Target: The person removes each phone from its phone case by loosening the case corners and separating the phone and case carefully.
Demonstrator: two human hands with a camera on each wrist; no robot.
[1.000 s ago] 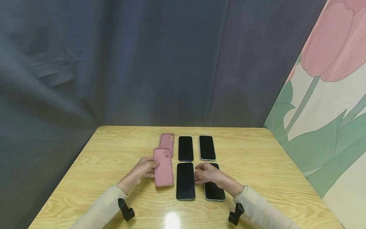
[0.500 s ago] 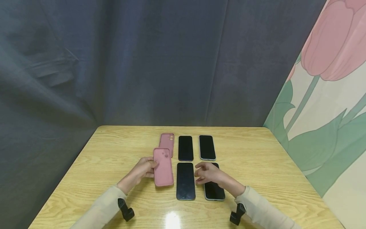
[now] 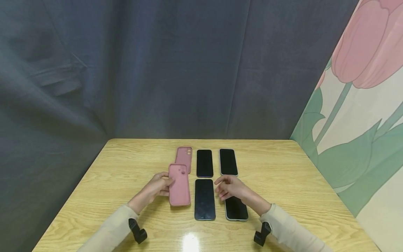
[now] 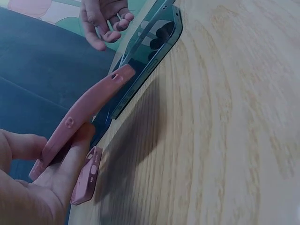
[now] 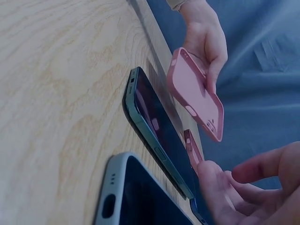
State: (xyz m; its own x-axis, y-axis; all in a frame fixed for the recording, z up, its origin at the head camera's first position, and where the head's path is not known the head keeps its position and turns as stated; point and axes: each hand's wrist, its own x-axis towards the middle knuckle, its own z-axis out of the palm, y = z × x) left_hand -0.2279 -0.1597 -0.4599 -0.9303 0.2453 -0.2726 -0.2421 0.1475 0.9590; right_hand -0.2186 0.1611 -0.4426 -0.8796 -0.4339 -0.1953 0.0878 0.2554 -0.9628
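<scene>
My left hand pinches a pink phone case by its left edge, thumb on the inner side and fingers beneath. In the left wrist view the case is raised off the table and casts a shadow. Its hollow inside faces up, with the camera cutouts at the far end. A black-screened phone lies just right of it. My right hand hovers over the far end of another phone, fingers loosely bent and holding nothing. The right wrist view shows this hand clear of the phones.
A second pink phone case lies behind the held one, partly covered by it in the head view. Two more phones, one dark-edged and one light-edged, lie at the back. A dark curtain hangs behind the wooden table.
My right hand has risen slightly and shifted a little away from the near phones, its fingers moving. The left hand with the case has hardly moved.
</scene>
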